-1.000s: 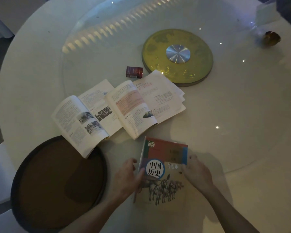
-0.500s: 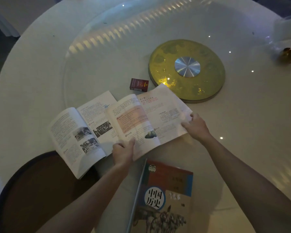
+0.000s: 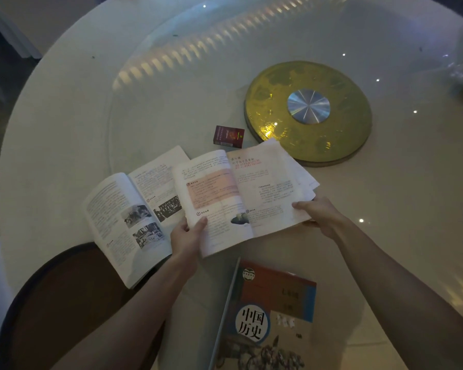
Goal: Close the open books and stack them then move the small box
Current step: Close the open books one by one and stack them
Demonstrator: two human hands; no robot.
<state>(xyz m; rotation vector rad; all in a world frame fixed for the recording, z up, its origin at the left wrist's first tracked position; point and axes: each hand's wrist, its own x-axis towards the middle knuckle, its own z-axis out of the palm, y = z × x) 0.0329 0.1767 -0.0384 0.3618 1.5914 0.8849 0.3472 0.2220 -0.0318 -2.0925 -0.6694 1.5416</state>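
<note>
Two open books lie side by side on the round white table [image 3: 64, 108]. My left hand [image 3: 186, 237] grips the lower left corner of the right open book [image 3: 241, 193], thumb on the page. My right hand [image 3: 320, 216] holds that book's right edge, and the book is lifted slightly. The left open book [image 3: 130, 212] lies flat, partly under it and partly over a dark tray. A closed history book [image 3: 267, 316] with a red, blue and white cover lies near me at the front. The small dark red box [image 3: 228, 136] sits just behind the open books.
A round gold turntable base [image 3: 332, 145] with a silver hub lies behind the books to the right, under a glass disc. A dark round tray [image 3: 54, 311] sits at the front left edge. A small dark object is at the far right edge.
Both hands left the closed history book, reached forward, and took hold of the right open book at its left corner and right edge. The view shifted forward.
</note>
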